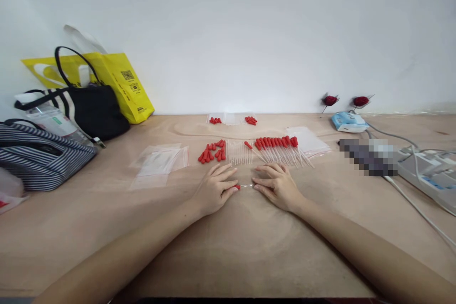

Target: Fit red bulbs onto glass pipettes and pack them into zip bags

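Close to the middle of the table, my left hand (215, 190) pinches a red rubber bulb (237, 186) between thumb and fingers. A thin glass dropper tube (246, 185) runs from that bulb to my right hand (278, 186), whose fingertips are closed on its other end. How deep the tube sits in the bulb is hidden. Just beyond my left hand lie several loose red bulbs (204, 157). Bare glass tubes (238, 153) are lined up beside them. To their right, a row of droppers (274, 143) with red bulbs fitted lies slanted, beyond my right hand.
Clear plastic bags (156, 167) lie left, with a white bag (307, 140) right. More red bulbs (251, 120) rest near the wall. A striped bag (46, 154), black bag (98, 111) and yellow bag (131, 95) stand left; a tissue pack (349, 122) and power strip (432, 175) right.
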Tool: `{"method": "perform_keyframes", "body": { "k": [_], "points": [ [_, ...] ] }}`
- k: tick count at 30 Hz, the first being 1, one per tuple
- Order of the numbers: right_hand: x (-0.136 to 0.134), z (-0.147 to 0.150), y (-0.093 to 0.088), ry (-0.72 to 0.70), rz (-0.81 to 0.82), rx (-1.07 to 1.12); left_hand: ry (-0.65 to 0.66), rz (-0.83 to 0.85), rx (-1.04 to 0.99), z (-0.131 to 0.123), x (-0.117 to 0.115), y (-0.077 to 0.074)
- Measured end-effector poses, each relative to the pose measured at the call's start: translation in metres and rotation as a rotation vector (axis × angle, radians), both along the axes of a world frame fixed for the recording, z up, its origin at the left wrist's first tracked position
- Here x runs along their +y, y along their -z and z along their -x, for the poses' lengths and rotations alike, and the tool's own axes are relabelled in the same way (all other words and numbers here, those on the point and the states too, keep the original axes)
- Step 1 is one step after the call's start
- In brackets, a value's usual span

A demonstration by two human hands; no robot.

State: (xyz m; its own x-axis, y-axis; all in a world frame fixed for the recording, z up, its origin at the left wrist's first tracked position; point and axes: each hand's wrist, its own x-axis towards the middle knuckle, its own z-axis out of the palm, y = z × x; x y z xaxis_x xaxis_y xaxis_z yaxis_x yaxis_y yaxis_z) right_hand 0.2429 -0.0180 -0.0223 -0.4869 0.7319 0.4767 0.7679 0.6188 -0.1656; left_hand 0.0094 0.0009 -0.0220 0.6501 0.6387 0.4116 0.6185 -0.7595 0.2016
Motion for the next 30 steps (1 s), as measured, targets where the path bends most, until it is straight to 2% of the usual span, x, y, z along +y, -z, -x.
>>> {"method": "perform_keyframes", "body": {
  "k": [5,10,18,23,30],
  "points": [
    [0.0,0.005,0.008,-0.04,0.019,0.112,0.012,-0.004,-0.024,-0.003,-0.002,0.002],
    [-0.002,0.005,0.007,-0.078,0.004,0.147,0.046,-0.009,-0.06,-0.003,-0.003,0.004],
    [-0.01,0.009,0.002,0.05,-0.053,0.122,0.03,-0.044,-0.1,-0.004,-0.004,0.002],
    [-0.012,0.013,0.003,0.063,-0.164,0.168,-0.031,-0.043,-0.16,-0.009,-0.007,0.001],
    [-0.015,0.017,0.001,0.022,-0.185,0.167,-0.136,-0.018,-0.173,-0.014,-0.009,-0.003]
  ]
}}
